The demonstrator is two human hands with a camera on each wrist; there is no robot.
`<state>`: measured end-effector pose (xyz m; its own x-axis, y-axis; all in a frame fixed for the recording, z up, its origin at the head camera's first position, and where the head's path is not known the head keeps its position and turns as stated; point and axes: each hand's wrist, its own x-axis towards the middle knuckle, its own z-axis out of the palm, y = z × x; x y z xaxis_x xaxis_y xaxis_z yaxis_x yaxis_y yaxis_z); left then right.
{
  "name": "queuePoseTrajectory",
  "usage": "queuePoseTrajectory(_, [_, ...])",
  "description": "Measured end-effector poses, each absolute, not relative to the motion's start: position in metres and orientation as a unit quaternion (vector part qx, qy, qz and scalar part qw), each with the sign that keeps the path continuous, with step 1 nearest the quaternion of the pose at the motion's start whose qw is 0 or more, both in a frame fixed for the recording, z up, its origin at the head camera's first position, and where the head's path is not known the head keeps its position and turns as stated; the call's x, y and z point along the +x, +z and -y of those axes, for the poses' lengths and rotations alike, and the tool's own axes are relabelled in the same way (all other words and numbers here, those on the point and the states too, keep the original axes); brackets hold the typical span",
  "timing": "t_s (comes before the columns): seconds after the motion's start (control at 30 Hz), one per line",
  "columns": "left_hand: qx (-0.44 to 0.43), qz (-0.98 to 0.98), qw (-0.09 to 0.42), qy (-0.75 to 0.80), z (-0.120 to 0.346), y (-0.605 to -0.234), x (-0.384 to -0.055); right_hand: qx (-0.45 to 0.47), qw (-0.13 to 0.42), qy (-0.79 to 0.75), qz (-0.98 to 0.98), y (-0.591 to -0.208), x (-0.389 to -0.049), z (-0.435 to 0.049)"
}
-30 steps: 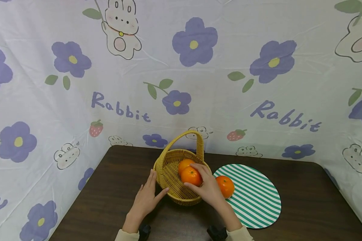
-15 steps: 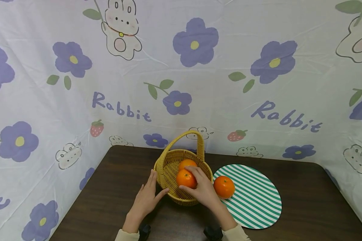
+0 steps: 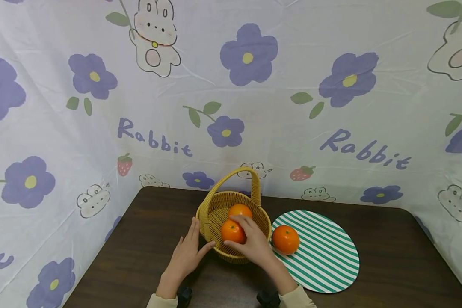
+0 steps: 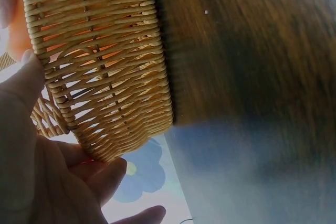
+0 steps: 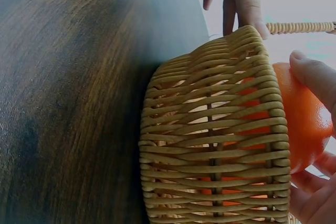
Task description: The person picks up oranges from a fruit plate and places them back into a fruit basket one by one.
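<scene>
A yellow wicker basket (image 3: 231,252) with a tall handle stands on the table, one orange (image 3: 240,210) lying inside. My right hand (image 3: 254,246) grips a second orange (image 3: 232,231) between thumb and fingers, within the basket's opening. In the right wrist view this held orange (image 5: 302,121) shows partly above the rim, thumb on one side and fingertips on the other. My left hand (image 3: 185,254) rests against the basket's left side with fingers extended. The left wrist view has its thumb at the rim and its fingers touching the woven wall (image 4: 105,77).
Right of the basket lies a round green-and-white striped mat (image 3: 327,252), with a third orange (image 3: 286,240) on its left edge. The dark wooden table (image 3: 400,256) backs onto a white cloth (image 3: 277,128) printed with flowers and rabbits.
My right hand has moved left and slightly down with its orange, deeper over the basket. More of the orange behind it and of the one on the mat now shows. The left hand stays put.
</scene>
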<state>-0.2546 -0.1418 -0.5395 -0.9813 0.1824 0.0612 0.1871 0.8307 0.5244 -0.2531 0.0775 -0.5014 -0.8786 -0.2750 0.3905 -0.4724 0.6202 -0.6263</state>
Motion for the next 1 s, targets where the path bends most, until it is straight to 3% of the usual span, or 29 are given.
queuePoseTrajectory(1.0, [-0.104,0.958,0.005,-0.269,0.142,-0.541,-0.255,0.250,0.121,0.347,0.896,-0.514,-0.265,-0.067])
